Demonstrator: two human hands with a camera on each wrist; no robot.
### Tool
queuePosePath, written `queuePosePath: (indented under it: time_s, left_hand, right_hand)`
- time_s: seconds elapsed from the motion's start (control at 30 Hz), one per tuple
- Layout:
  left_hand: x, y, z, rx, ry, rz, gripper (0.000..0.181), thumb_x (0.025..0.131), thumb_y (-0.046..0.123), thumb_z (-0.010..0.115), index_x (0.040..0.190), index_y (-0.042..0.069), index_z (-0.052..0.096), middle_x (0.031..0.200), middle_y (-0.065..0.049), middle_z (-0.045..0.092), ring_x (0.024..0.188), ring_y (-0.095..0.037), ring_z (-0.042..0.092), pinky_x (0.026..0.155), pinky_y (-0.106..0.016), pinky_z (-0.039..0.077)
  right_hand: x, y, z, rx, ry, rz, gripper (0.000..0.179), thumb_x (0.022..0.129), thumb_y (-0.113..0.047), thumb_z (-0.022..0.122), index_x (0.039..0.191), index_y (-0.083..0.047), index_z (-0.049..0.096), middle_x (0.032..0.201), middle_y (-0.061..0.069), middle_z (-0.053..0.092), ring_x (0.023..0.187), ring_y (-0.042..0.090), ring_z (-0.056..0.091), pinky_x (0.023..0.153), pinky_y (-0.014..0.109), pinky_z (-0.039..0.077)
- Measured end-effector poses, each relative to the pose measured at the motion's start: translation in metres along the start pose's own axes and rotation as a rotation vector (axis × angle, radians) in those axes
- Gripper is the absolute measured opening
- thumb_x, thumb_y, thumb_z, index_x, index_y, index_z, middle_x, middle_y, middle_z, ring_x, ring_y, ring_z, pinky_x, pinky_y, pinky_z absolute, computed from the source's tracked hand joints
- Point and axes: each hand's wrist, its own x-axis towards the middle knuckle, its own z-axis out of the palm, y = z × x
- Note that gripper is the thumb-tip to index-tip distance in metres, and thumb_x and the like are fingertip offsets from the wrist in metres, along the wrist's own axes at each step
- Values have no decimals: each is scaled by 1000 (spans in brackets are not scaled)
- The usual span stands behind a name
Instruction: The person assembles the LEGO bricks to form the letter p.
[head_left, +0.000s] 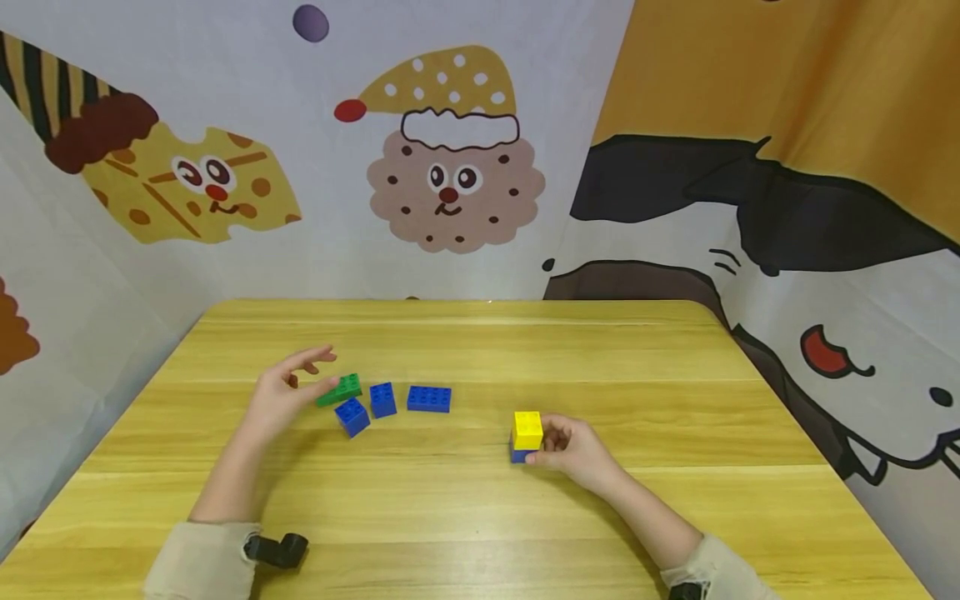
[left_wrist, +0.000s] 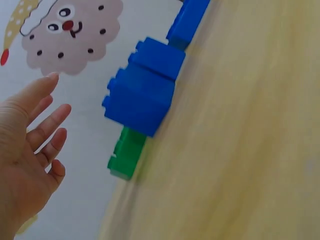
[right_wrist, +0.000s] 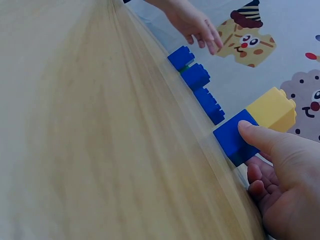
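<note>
On the right side of the table, my right hand point(head_left: 583, 454) pinches a blue building brick point(right_wrist: 231, 137) between thumb and fingers. A yellow brick point(head_left: 527, 430) sits on top of that blue one, making a two-high stack. Further left, my left hand point(head_left: 279, 402) hovers with fingers loosely extended and nothing in them. In the head view its thumb tip overlaps a green brick point(head_left: 349, 387); the left wrist view shows the hand apart from the bricks. Beside the green one lie a tilted small blue brick point(head_left: 352, 417), another small blue brick point(head_left: 383, 400) and a longer blue brick point(head_left: 429, 399).
The bricks lie on a wood-grain table point(head_left: 480, 508) with rounded far corners. Behind it hangs a cloth point(head_left: 330, 267) printed with cartoon figures. A black wrist device point(head_left: 277, 550) is strapped at the left sleeve point(head_left: 202, 562).
</note>
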Motion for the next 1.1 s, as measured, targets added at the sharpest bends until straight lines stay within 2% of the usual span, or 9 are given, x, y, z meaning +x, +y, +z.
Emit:
queuePosePath:
  time_s: [0.07,0.17,0.33,0.5,0.67,0.9,1.1]
  left_hand:
    - [0,-4,-2,7,-7,-5,46,91,13,68,133,1,54,119,-16,61,95,-16,45,65,-28,32]
    - [2,-22,-3,15,-20,-17,49,91,18,67,136,4,53,123,-17,59,100,-20,45,68,-28,32]
    - [4,-47,-4,32,-42,-41,52,92,25,67,138,6,51,127,-15,58,106,-25,45,73,-30,34]
    - [4,-57,-5,31,-75,-67,55,91,26,67,138,4,49,128,-17,56,109,-28,47,80,-34,40]
    - [2,-67,-3,29,-102,-91,55,91,24,67,139,3,48,129,-19,54,111,-35,51,82,-43,46]
    - [1,-77,2,31,-117,-98,55,91,23,67,138,0,49,129,-21,54,115,-40,49,92,-54,40]
    - [2,-84,7,83,-109,-90,47,91,15,67,133,-1,53,121,-23,56,107,-35,51,89,-50,41]
  right_hand:
    - [-3,-10,-1,2,-4,-7,36,76,-2,79,108,5,64,78,7,58,67,18,48,57,23,41]
    - [-6,-23,-2,1,-10,-11,35,77,-1,78,108,7,63,78,8,58,68,18,48,58,23,41]
    - [-8,-28,-2,-4,-9,6,34,77,-1,78,108,5,64,79,8,58,68,19,48,59,23,41]
    - [-7,-26,-2,2,-7,8,35,77,-1,78,108,5,64,79,9,59,69,19,48,59,23,41]
    - [-6,-24,-2,2,-7,7,35,77,-2,79,108,5,64,79,9,59,68,19,48,59,23,41]
    - [-6,-24,-2,10,-11,2,35,77,-2,78,108,5,64,79,8,59,69,19,48,59,23,41]
    - [-6,-24,-2,3,-10,0,34,77,-1,78,108,4,64,79,8,58,69,20,48,59,23,41]
